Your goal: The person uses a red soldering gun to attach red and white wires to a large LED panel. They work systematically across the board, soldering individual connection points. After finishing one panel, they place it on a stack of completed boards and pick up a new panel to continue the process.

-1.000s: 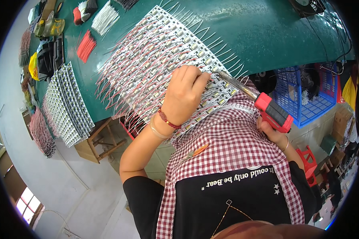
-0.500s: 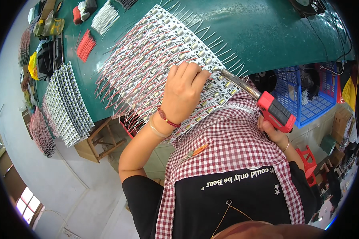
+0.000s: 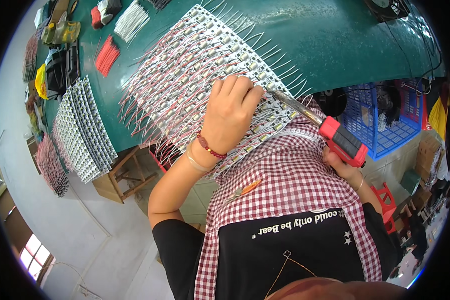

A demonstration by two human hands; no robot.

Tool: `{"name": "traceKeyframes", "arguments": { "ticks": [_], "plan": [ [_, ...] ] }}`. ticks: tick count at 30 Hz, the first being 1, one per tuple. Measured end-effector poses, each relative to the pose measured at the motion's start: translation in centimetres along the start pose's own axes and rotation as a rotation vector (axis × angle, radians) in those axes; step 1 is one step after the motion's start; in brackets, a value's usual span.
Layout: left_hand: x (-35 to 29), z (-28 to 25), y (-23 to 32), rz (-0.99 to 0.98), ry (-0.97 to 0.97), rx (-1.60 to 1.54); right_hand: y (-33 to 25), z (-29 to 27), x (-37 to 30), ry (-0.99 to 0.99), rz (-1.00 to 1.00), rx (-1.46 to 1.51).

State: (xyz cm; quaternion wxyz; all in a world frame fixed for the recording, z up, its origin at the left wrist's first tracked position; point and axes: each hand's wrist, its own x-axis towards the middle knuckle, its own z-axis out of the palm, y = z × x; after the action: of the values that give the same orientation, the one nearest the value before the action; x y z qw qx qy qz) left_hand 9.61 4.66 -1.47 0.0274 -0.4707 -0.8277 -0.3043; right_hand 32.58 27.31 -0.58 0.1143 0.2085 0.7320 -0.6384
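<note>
My left hand (image 3: 231, 112) rests over a panel of small white circuit boards (image 3: 200, 22) on the table. Its fingers are curled and pinched together near the panel's right side; whatever is between the fingertips is hidden. Red and white wires (image 3: 155, 75) stick out from the boards in rows. My right hand (image 3: 341, 165) is wrapped round the handle of a red and black soldering gun (image 3: 342, 141), partly hidden behind it. The gun's metal barrel slants up and left, its tip at the boards just right of my left fingertips.
More wired board strips (image 3: 82, 132) overhang the green table's (image 3: 315, 40) left side. Bundles of red wires (image 3: 106, 56) and white wires (image 3: 131, 22) lie at the far left. A blue crate (image 3: 380, 120) stands below at right. Small orange-handled cutters (image 3: 250, 187) lie on my checked apron.
The soldering gun has shifted slightly left, its tip closer to my left fingertips. My left hand has stayed nearly in place.
</note>
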Motion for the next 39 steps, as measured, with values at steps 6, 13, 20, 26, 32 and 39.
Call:
{"name": "traceKeyframes", "arguments": {
  "ticks": [6, 13, 20, 26, 32, 39],
  "plan": [
    [0.1, -0.2, 0.0, -0.006, -0.002, 0.011, 1.2, -0.3, -0.8, 0.023, -0.039, 0.012],
    [0.1, -0.2, 0.0, -0.001, -0.01, 0.034, 0.6, 0.2, -0.6, 0.039, -0.068, 0.06],
    [0.0, -2.7, 0.1, -0.01, 0.005, 0.13, 1.1, -0.3, -1.3, -0.031, -0.046, 0.125],
    [-0.5, -3.6, 1.9, 0.024, 0.089, 0.134, -0.3, -0.8, -1.7, -0.049, -0.013, 0.24],
    [-1.5, 0.3, 1.9, 0.036, 0.037, 0.003, 2.3, -1.2, -3.0, -0.042, 0.0, 0.105],
    [-1.5, 0.8, 1.9, 0.051, 0.015, -0.022, 2.2, -1.1, -2.7, -0.041, 0.036, 0.033]
  ]
}}
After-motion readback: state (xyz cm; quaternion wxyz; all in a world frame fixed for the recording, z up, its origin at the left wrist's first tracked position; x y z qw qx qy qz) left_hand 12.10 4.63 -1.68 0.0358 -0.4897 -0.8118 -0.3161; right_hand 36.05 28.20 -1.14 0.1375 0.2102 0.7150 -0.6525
